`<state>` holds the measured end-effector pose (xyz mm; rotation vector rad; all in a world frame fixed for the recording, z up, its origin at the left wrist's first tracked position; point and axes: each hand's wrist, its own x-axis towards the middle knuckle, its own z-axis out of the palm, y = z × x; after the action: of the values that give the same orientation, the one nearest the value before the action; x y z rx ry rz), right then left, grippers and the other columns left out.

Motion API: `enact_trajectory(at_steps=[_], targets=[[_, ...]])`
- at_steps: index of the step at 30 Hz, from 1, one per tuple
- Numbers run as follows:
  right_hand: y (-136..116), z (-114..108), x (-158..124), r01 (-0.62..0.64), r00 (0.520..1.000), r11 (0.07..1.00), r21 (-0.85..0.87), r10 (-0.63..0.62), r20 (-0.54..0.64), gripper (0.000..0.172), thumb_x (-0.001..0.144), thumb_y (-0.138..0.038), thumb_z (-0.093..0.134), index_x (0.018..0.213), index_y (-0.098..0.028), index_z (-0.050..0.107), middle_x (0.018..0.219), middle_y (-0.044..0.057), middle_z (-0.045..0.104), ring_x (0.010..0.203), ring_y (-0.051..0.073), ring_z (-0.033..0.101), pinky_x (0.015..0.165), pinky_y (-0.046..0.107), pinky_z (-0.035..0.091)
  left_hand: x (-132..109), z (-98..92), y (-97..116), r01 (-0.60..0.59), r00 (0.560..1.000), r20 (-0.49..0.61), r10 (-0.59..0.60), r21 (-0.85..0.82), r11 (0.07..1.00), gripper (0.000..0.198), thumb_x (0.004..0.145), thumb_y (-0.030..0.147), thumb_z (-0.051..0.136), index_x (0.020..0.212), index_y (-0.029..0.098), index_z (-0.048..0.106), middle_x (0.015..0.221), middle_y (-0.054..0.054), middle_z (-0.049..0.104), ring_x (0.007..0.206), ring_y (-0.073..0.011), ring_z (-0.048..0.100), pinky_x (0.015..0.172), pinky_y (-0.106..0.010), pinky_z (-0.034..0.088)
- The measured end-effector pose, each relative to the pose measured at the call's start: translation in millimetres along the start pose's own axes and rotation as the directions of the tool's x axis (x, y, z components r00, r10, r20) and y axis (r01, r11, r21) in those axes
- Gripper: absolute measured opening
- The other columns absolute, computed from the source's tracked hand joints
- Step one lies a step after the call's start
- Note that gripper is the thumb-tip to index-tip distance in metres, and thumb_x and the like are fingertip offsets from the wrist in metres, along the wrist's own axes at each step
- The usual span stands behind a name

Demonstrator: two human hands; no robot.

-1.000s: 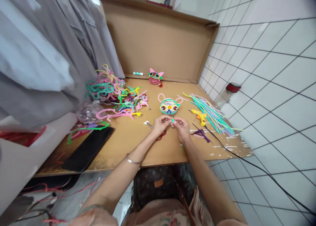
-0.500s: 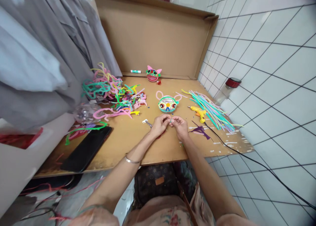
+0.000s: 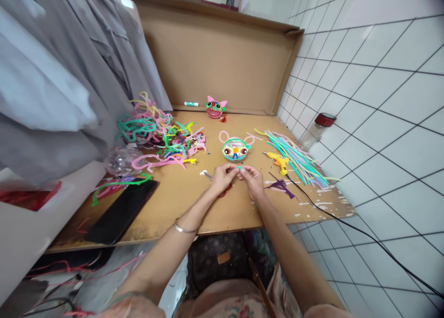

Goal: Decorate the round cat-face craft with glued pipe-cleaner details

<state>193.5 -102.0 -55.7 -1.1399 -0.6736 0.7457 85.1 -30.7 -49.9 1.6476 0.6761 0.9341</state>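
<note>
My left hand and my right hand meet above the table, fingertips pinched together. Between them shows a tiny teal piece, which looks like a bit of pipe cleaner. Just beyond my fingers sits a lion-like head with pink loop ears, red-brown eyes and a green outline. Partly under my left hand lies a metal tool, mostly covered; something dark red shows by that palm. To the right of my right hand lie purple strips.
A yellow glue gun with a black cord and a bundle of pipe cleaners lie right. Tangled pipe cleaners and a phone lie left. A finished-looking head and a glue stick stand near the cardboard.
Both hands stay pinched together at nearly the same spot, fingers slightly shifted. More of the teal piece shows between them. The view has tilted slightly.
</note>
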Motion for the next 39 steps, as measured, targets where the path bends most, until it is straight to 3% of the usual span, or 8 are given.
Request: enact_trajectory(at_steps=[5, 18, 28, 29, 31, 35, 37, 39], targets=[[2.0, -1.3, 1.6, -0.006, 1.000, 1.000, -0.028, 0.005, -0.004, 0.029, 0.059, -0.043, 0.079, 0.068, -0.018, 0.066, 0.060, -0.002, 0.065, 0.055, 0.010, 0.057, 0.055, 0.022, 0.046, -2.8, -2.2, 1.4, -0.018, 0.999, 0.052, 0.014, 0.095, 0.995, 0.025, 0.074, 0.039, 0.064, 0.074, 0.014, 0.068, 0.065, -0.002, 0.065, 0.056, -0.0115, 0.053, 0.052, -0.021, 0.040], [2.2, -5.7, 2.1, -0.029, 0.999, 0.999, 0.035, 0.028, 0.024, 0.032, 0.056, -0.044, 0.079, 0.068, -0.019, 0.063, 0.057, -0.002, 0.063, 0.054, 0.011, 0.056, 0.057, 0.026, 0.046, -5.9, 3.5, 8.4, 0.224, 0.974, 0.085, -0.211, -0.193, 0.955, 0.039, 0.066, 0.052, 0.071, 0.077, 0.015, 0.064, 0.050, 0.005, 0.054, 0.035, -0.0038, 0.032, 0.036, -0.018, 0.023], [-0.7, -10.2, -1.0, 0.132, 0.988, 0.958, -0.255, -0.149, -0.046, 0.025, 0.069, -0.043, 0.069, 0.076, -0.019, 0.064, 0.069, 0.001, 0.063, 0.065, 0.014, 0.055, 0.067, 0.028, 0.046, -8.0, 4.0, 13.6, 0.187, 0.982, 0.017, -0.186, -0.137, 0.973, 0.036, 0.069, 0.052, 0.068, 0.075, 0.017, 0.063, 0.046, 0.007, 0.045, 0.039, -0.0069, 0.038, 0.040, -0.020, 0.028], [-7.0, -17.1, -0.3, 0.191, 0.973, 0.900, -0.393, -0.225, -0.043, 0.026, 0.073, -0.043, 0.066, 0.082, -0.019, 0.065, 0.079, 0.004, 0.065, 0.072, 0.017, 0.058, 0.072, 0.031, 0.048, -8.0, 3.4, 15.5, 0.187, 0.982, 0.007, -0.188, -0.141, 0.972, 0.036, 0.069, 0.052, 0.068, 0.076, 0.017, 0.063, 0.046, 0.007, 0.045, 0.040, -0.0071, 0.038, 0.040, -0.020, 0.028], [-23.7, -35.9, 4.1, 0.256, 0.916, 0.623, -0.739, -0.400, -0.020, 0.028, 0.083, -0.040, 0.055, 0.093, -0.016, 0.065, 0.096, 0.011, 0.066, 0.090, 0.023, 0.060, 0.086, 0.038, 0.046, -7.2, 2.2, 19.3, 0.184, 0.982, -0.021, -0.189, -0.142, 0.973, 0.037, 0.069, 0.053, 0.067, 0.077, 0.017, 0.063, 0.048, 0.006, 0.046, 0.041, -0.0073, 0.038, 0.041, -0.020, 0.028], [-58.1, -75.5, 25.7, -0.135, 0.906, 0.041, -0.990, -0.400, -0.140, 0.043, 0.090, -0.039, 0.046, 0.110, -0.004, 0.062, 0.113, 0.026, 0.061, 0.105, 0.035, 0.059, 0.090, 0.048, 0.044, -2.7, 1.3, 24.9, 0.122, 0.989, -0.068, -0.130, -0.120, 0.985, 0.036, 0.066, 0.051, 0.069, 0.070, 0.016, 0.063, 0.054, 0.004, 0.052, 0.050, -0.0079, 0.042, 0.047, -0.020, 0.031], [-67.1, -87.6, 40.3, -0.264, 0.920, -0.103, -0.959, -0.325, -0.219, 0.055, 0.089, -0.048, 0.048, 0.113, 0.000, 0.061, 0.115, 0.030, 0.059, 0.103, 0.037, 0.061, 0.084, 0.045, 0.047, -0.7, 1.8, 26.3, 0.093, 0.991, -0.079, -0.104, -0.132, 0.987, 0.034, 0.066, 0.049, 0.069, 0.068, 0.015, 0.063, 0.056, 0.003, 0.054, 0.054, -0.0088, 0.044, 0.051, -0.021, 0.034], [-69.1, -93.7, 54.8, -0.344, 0.927, -0.120, -0.931, -0.202, -0.316, 0.061, 0.086, -0.057, 0.051, 0.108, -0.002, 0.065, 0.111, 0.029, 0.062, 0.101, 0.037, 0.064, 0.082, 0.043, 0.049, 0.3, 2.2, 27.0, 0.091, 0.992, -0.079, -0.103, -0.146, 0.985, 0.033, 0.067, 0.048, 0.068, 0.069, 0.016, 0.063, 0.057, 0.003, 0.055, 0.055, -0.0093, 0.043, 0.052, -0.022, 0.034]])
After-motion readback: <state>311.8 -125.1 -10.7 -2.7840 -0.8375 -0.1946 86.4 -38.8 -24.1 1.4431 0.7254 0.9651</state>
